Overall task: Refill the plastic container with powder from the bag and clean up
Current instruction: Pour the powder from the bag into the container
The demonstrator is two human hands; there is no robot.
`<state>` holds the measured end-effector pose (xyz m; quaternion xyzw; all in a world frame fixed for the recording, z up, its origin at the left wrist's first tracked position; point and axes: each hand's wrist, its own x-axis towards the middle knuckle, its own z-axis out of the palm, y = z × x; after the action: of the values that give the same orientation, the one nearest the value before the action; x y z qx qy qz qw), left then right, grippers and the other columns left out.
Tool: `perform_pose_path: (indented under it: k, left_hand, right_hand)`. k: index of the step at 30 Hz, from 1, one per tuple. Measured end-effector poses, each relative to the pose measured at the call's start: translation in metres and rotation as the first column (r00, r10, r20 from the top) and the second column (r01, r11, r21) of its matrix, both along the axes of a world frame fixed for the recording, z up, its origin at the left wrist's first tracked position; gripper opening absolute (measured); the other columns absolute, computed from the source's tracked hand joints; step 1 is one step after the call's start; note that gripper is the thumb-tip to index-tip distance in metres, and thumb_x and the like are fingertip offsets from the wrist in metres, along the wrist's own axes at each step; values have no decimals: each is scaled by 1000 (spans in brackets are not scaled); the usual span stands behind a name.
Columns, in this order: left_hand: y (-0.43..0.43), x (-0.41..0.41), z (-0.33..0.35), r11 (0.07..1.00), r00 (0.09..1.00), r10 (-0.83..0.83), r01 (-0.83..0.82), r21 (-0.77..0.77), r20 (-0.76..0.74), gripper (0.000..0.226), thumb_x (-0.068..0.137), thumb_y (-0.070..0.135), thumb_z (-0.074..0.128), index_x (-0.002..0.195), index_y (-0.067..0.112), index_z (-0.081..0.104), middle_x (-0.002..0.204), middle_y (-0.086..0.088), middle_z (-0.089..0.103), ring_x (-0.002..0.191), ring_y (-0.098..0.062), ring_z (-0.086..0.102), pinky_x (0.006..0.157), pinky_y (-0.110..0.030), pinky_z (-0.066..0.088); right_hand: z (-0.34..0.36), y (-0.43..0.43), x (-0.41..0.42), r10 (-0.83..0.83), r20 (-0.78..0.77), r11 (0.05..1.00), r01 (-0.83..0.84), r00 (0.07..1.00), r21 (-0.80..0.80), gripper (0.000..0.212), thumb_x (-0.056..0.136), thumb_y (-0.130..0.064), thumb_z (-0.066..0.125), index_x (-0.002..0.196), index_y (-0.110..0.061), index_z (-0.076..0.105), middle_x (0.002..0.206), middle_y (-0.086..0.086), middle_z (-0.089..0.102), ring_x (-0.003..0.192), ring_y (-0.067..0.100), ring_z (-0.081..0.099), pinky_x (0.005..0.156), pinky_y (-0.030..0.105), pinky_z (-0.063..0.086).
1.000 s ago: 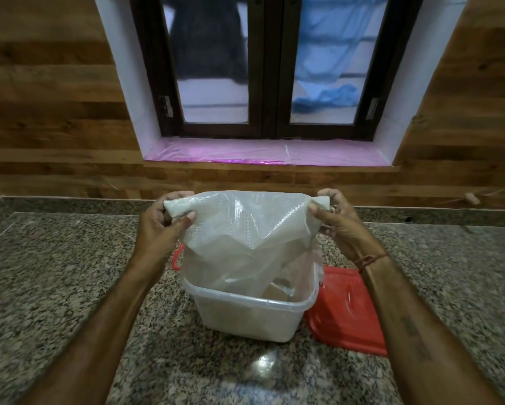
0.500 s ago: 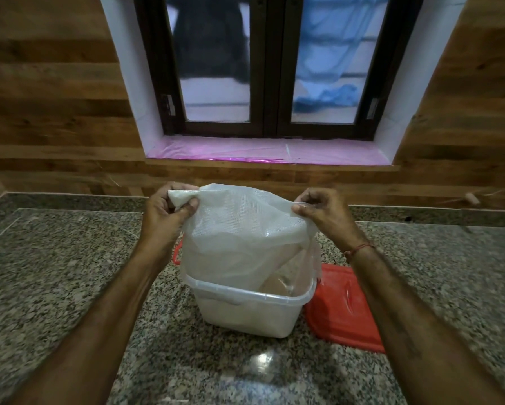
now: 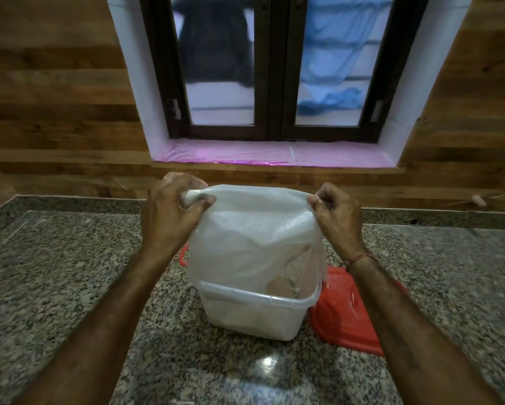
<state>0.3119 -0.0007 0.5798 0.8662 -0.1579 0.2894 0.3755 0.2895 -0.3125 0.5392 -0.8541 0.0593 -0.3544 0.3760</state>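
Observation:
A translucent plastic bag (image 3: 254, 238) hangs upside down over a clear square plastic container (image 3: 254, 314) on the granite counter. My left hand (image 3: 175, 211) pinches the bag's upper left corner and my right hand (image 3: 336, 214) pinches its upper right corner, stretching the top edge between them. The bag's lower part reaches into the container's mouth. Brownish powder (image 3: 283, 285) shows through the bag at the container's right rim. The container's walls look whitish with powder inside.
A red lid (image 3: 347, 314) lies flat on the counter, right of the container and touching it. A red handle (image 3: 184, 258) pokes out behind the container's left side. Beyond the granite counter (image 3: 70, 287) are a wooden wall and a window with a pink-covered sill (image 3: 274, 153).
Both hands have kept hold of the bag's corners and shifted slightly; the right hand moved in and back out, so the bag's top edge is pulled taut again.

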Motion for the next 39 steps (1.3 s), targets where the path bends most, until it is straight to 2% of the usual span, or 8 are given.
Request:
perform_pose_path:
  k: [3, 7, 11, 15, 22, 28, 33, 39]
  left_hand:
    - [-10, 3, 12, 892, 988, 99, -140, 429, 117, 36, 83, 56, 72, 110, 33, 71, 113, 6, 67, 109, -19, 57, 93, -43, 42]
    - [-55, 9, 4, 840, 997, -75, 55, 540, 15, 45, 85, 61, 67, 118, 31, 71, 109, 4, 72, 103, -19, 65, 90, -39, 46]
    - [-75, 14, -5, 924, 993, -106, 77, 373, 57, 14, 86, 32, 73, 81, 19, 74, 78, 4, 71, 77, -20, 68, 65, -34, 51]
    - [-63, 22, -11, 988, 991, -120, 126, 94, -64, 8, 88, 23, 73, 93, 20, 79, 94, -1, 76, 87, -23, 68, 73, -41, 57]
    - [-55, 34, -21, 995, 985, -101, 97, -33, -144, 23, 82, 37, 72, 82, 14, 74, 77, -1, 72, 77, -23, 66, 66, -41, 54]
    - [-49, 38, -25, 993, 983, -80, 64, -102, -165, 28, 83, 33, 72, 60, 36, 57, 52, 11, 41, 56, -7, 42, 57, -29, 32]
    - [-44, 39, -19, 990, 982, -128, 120, -71, -138, 35, 86, 26, 73, 60, 43, 57, 52, 18, 49, 56, -2, 41, 56, -28, 32]
    - [-46, 35, -19, 981, 976, -191, 187, -47, -102, 39, 86, 22, 75, 59, 43, 56, 54, 21, 51, 53, -3, 39, 55, -27, 30]
  right_hand:
    - [3, 9, -1, 19, 1, 996, -18, 1000, -86, 23, 86, -39, 68, 74, -24, 57, 65, -13, 57, 69, 14, 57, 74, 44, 52]
    - [11, 26, 1, 111, 3, 988, -111, 994, -103, 21, 90, -37, 67, 76, -22, 61, 72, -10, 62, 75, 17, 62, 68, 40, 54]
    - [17, 16, 1, 299, 68, 941, -306, 952, 144, 7, 94, -21, 72, 93, -14, 72, 93, -1, 74, 92, 11, 67, 82, 29, 55]
    - [-12, -20, -14, 504, 3, 732, -429, 863, 529, 39, 99, -25, 66, 135, -10, 62, 130, 7, 72, 122, 18, 67, 99, 31, 57]
    - [-49, -11, -15, 389, -50, 789, -304, 920, 533, 2, 89, -7, 76, 89, -7, 74, 85, 6, 77, 80, 15, 69, 78, 40, 57]
    - [-51, 14, -14, 16, -23, 927, -7, 1000, 376, 17, 83, -27, 84, 78, -18, 71, 68, -9, 68, 63, 9, 59, 62, 35, 54]
    - [-21, 9, -10, 329, 123, 782, -343, 936, 520, 32, 95, -32, 72, 123, -17, 69, 119, 4, 75, 110, 15, 71, 85, 27, 60]
    - [34, -8, 10, 493, -4, 719, -405, 870, 564, 18, 94, -26, 74, 99, -9, 78, 96, 3, 78, 83, 9, 70, 64, 20, 55]
